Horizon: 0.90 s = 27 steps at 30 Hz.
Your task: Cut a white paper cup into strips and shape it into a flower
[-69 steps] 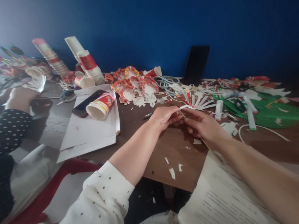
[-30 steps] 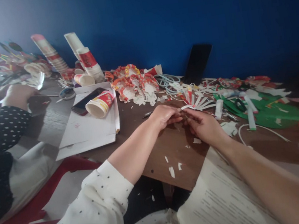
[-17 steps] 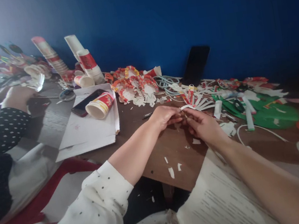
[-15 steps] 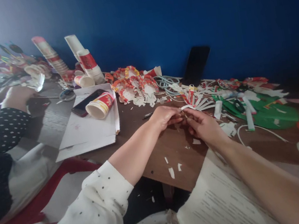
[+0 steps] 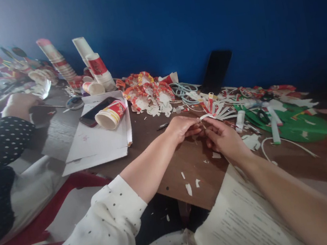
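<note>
A paper cup cut into splayed strips (image 5: 220, 110), white with red and yellow print, is held over the brown table just beyond my fingers. My left hand (image 5: 183, 128) is closed, its fingertips pinching at the near end of one strip. My right hand (image 5: 223, 137) is closed on the same cut cup, thumb and forefinger pressed together close to the left fingertips. The fingers partly hide what lies between them. Small white paper scraps (image 5: 189, 189) lie on the table below my hands.
Left of me, a whole paper cup (image 5: 111, 115) lies on a phone and white sheets (image 5: 93, 145). Stacked cups (image 5: 100, 72) stand behind. Cut cup pieces (image 5: 150, 94), a propped black phone (image 5: 216, 70) and green sheet (image 5: 305, 124) line the wall. A co-worker's hand (image 5: 21, 105) is far left.
My hands and the cut cup keep almost the same pose. The whole view has shifted very slightly, with things appearing a little farther right.
</note>
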Available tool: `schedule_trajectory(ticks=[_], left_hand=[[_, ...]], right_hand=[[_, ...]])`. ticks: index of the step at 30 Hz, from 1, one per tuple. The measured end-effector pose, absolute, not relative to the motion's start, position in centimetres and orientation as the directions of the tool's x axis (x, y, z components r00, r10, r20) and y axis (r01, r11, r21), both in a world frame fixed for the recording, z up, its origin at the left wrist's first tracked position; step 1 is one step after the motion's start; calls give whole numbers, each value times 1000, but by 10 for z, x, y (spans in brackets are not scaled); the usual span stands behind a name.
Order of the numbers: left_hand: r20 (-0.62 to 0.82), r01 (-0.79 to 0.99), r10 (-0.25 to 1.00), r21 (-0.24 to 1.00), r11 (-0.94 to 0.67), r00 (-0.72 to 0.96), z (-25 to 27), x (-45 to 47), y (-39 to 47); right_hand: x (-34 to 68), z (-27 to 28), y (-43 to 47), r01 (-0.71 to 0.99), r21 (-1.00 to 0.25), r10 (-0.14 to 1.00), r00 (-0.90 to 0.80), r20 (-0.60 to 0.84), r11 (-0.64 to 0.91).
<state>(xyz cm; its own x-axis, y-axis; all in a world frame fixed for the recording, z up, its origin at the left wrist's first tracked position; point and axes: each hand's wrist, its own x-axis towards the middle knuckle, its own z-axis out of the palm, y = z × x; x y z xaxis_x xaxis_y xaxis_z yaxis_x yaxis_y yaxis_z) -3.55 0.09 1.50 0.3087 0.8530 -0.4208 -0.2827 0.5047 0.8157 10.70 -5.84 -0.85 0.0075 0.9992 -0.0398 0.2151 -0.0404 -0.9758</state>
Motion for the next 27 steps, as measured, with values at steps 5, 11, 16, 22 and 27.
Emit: schedule_trajectory(ticks=[5,11,16,22,27], left_hand=[[-413,-278,857,822,496,307,13,-34,1],[-369,-244,883,864,441,290,10,-32,0],[-352,-228,895,881,416,272,11,-31,-1],[-355,-224,894,880,418,273,12,-31,-2],[-361,-223,887,875,429,289,14,-32,-2]], right_hand=[[106,-8,-59,236,-971,999,13,-46,-48],[102,-4,-60,178,-982,998,24,-63,-66],[104,-6,-59,157,-983,995,-5,-101,-99],[102,-2,-60,91,-987,991,-13,-133,-131],[101,-2,-61,53,-987,987,-40,-155,-152]])
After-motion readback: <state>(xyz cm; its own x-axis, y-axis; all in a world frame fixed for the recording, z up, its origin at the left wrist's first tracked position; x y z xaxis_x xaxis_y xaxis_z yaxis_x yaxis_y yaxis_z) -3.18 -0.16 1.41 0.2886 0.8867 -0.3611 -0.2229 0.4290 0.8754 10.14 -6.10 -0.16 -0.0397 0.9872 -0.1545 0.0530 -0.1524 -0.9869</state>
